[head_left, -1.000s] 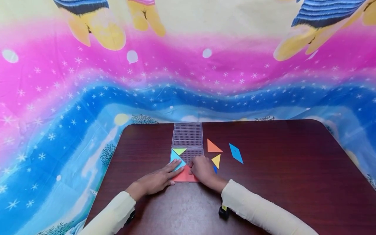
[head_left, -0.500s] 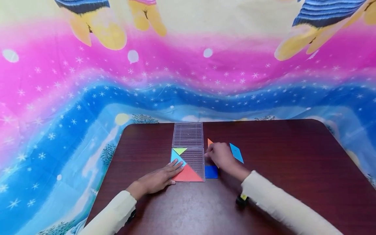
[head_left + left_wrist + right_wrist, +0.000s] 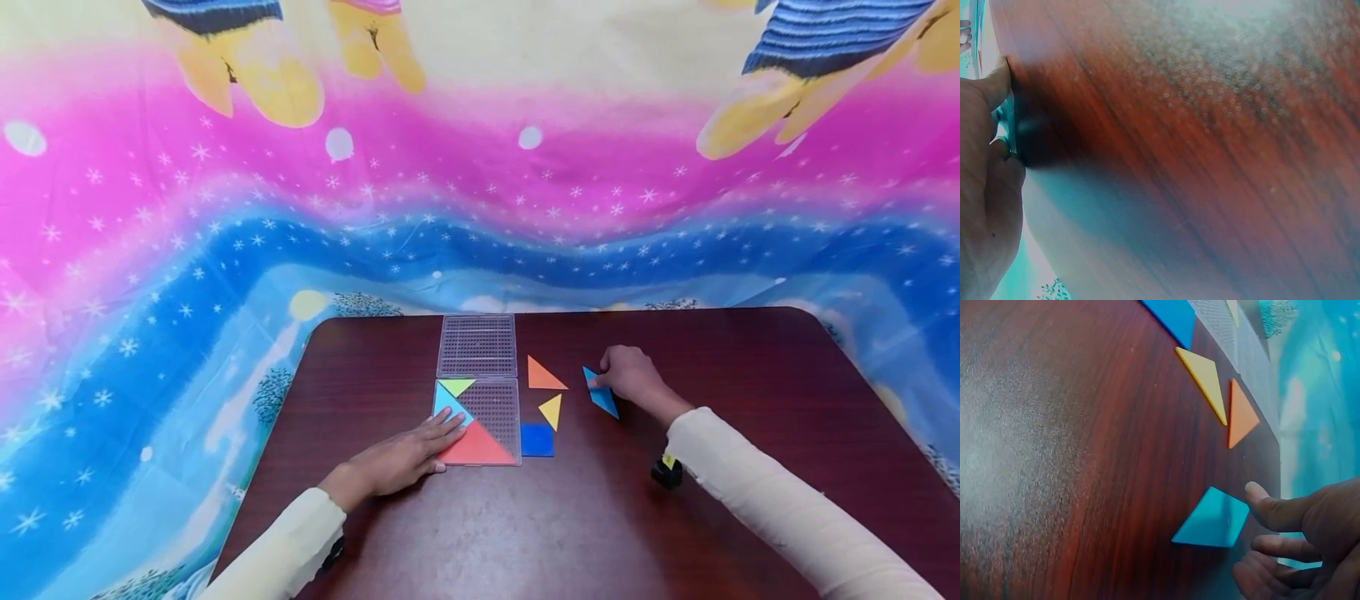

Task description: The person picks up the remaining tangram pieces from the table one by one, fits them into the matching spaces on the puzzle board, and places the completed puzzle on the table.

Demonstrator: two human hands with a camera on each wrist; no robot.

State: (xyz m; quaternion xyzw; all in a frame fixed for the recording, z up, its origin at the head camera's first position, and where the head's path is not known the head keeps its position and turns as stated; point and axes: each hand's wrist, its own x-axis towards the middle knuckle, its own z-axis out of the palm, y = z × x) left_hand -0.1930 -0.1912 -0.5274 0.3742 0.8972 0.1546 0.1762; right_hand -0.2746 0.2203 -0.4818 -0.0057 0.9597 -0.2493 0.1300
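Observation:
In the head view my left hand point(image 3: 412, 450) lies with its fingers extended over the light blue triangle point(image 3: 450, 402) in the near half of a clear gridded plastic case point(image 3: 504, 408). Beside that triangle sit a red triangle point(image 3: 480, 446) and a small green triangle point(image 3: 457, 387). My right hand point(image 3: 632, 377) is over the far end of a blue parallelogram tile point(image 3: 604, 403) on the table. The right wrist view has the thumb near an edge of this parallelogram tile point(image 3: 1210, 520), with the other fingers loosely bent and apart from the thumb. The left wrist view catches part of my left hand point(image 3: 991, 169) at its edge.
Between the case and my right hand lie an orange triangle point(image 3: 545, 375), a yellow triangle point(image 3: 551, 412) and a dark blue square point(image 3: 537, 440) against the case's side. The case's other half point(image 3: 477, 346) lies flat behind. A printed cloth point(image 3: 480, 208) hangs beyond the brown table point(image 3: 720, 358).
My right hand has moved from the case rightward, past the orange and yellow triangles, to the blue parallelogram tile. It uncovers the dark blue square. My left hand stays in place.

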